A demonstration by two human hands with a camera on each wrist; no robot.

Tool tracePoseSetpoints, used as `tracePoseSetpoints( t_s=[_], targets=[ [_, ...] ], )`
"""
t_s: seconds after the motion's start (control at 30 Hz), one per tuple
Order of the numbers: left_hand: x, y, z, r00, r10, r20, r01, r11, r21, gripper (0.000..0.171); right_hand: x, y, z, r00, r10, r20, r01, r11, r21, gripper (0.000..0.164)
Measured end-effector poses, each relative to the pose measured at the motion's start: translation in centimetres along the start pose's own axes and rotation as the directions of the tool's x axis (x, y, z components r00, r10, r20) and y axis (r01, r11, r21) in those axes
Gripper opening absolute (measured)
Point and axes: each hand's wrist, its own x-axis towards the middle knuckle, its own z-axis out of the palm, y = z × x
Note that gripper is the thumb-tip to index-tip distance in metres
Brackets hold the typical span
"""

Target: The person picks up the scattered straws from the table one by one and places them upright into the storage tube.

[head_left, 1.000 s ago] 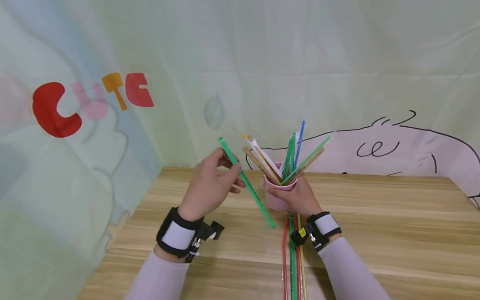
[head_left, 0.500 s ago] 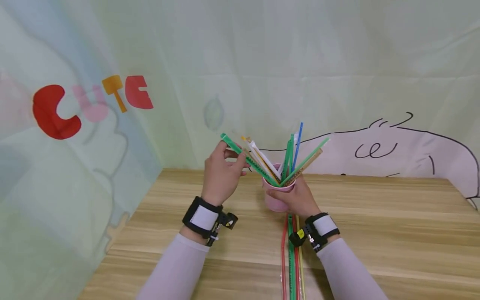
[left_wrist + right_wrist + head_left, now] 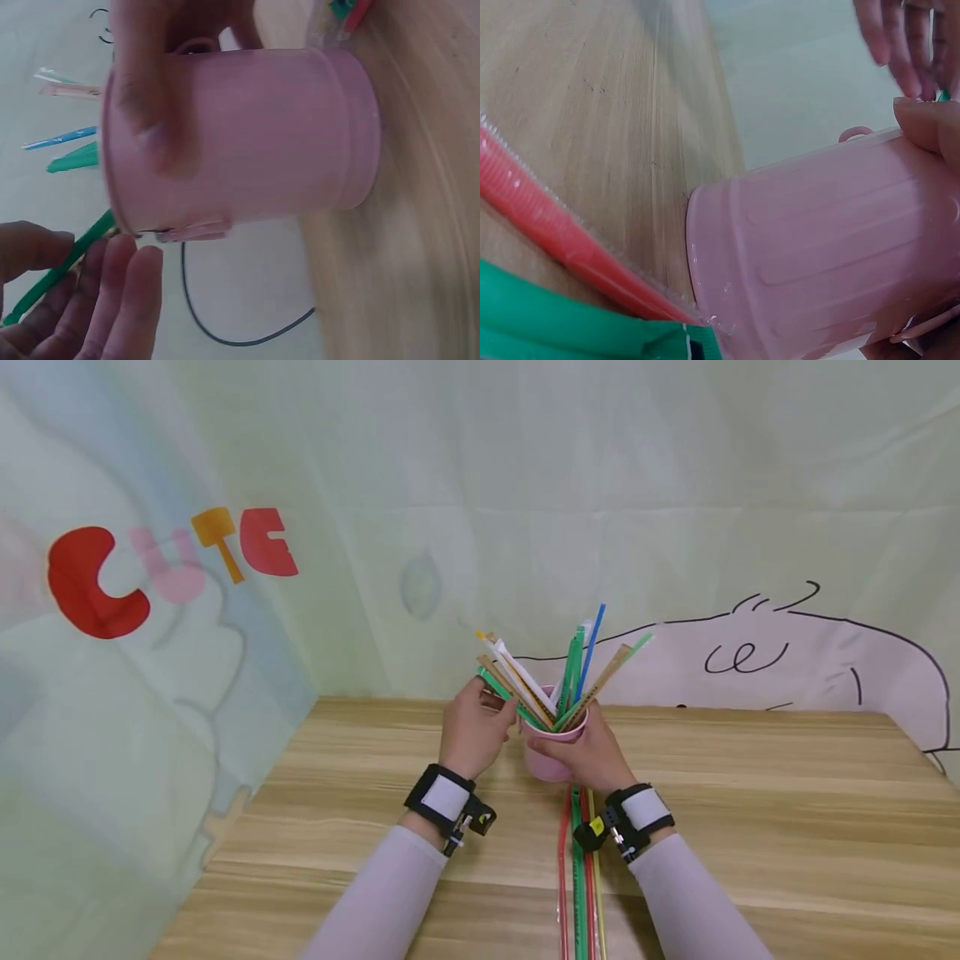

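A small pink bucket (image 3: 546,765) with side handles stands upright on the table. My right hand (image 3: 598,752) grips its right side, the thumb across the front under the rim. Several wrapped straws lean out of it: white (image 3: 519,672), brown (image 3: 609,674), green (image 3: 567,672) and a blue one (image 3: 591,647). At the rim's left side my left hand (image 3: 472,727) pinches a green-wrapped straw (image 3: 46,287) between thumb and fingers. This straw slants, its lower end inside the bucket and its upper end past my fingertips.
In front of the bucket, red straws (image 3: 562,877), a green-wrapped straw (image 3: 579,893) and a yellow straw (image 3: 599,902) lie lengthwise on the wooden table (image 3: 765,810). A printed cloth (image 3: 465,552) hangs behind the table and along its left.
My left hand has moved right with the green straw, from beside the bucket to its rim, and the straw's lower end has gone inside. My right hand keeps holding the bucket.
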Motion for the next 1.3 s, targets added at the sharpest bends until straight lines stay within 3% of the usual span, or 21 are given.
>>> tracePoseSetpoints(
  t_s=[0.17, 0.3, 0.47, 0.67, 0.83, 1.03, 1.3],
  targets=[
    [0.1, -0.8, 0.7, 1.000, -0.021, 0.016, 0.021, 0.999, 0.027, 0.025, -0.2, 0.1, 0.0, 0.999, 0.028, -0.021, -0.028, 1.000, -0.012, 0.074],
    [0.0, -1.6, 0.8, 0.998, -0.041, 0.049, 0.042, 0.999, -0.015, 0.042, -0.1, 0.1, 0.0, 1.000, 0.016, -0.020, -0.016, 0.999, -0.031, 0.075],
    [-0.3, -2.6, 1.5, 0.983, -0.060, 0.175, 0.070, 0.996, -0.051, 0.073, 0.0, 0.2, -0.1, 1.000, -0.013, -0.009, 0.013, 1.000, -0.022, 0.072],
    [-0.7, -3.3, 3.2, 0.949, 0.013, 0.314, 0.017, 0.996, -0.092, 0.096, -0.1, 0.4, -0.2, 0.999, -0.043, -0.026, 0.041, 0.998, -0.050, 0.069],
    [-0.8, -2.9, 4.3, 0.936, 0.095, 0.338, -0.019, 0.976, -0.219, 0.095, 0.0, 0.6, -0.2, 0.994, -0.101, -0.039, 0.096, 0.988, -0.117, 0.062],
    [-1.1, -1.2, 4.2, 0.929, 0.227, 0.294, -0.108, 0.923, -0.370, 0.076, 0.0, 1.1, -0.4, 0.996, -0.065, -0.063, 0.057, 0.991, -0.125, 0.066],
    [-1.0, -0.6, 4.9, 0.939, 0.250, 0.235, -0.139, 0.903, -0.406, 0.066, 0.7, 4.3, -0.8, 0.997, -0.060, -0.053, 0.051, 0.986, -0.162, 0.079]
  ],
)
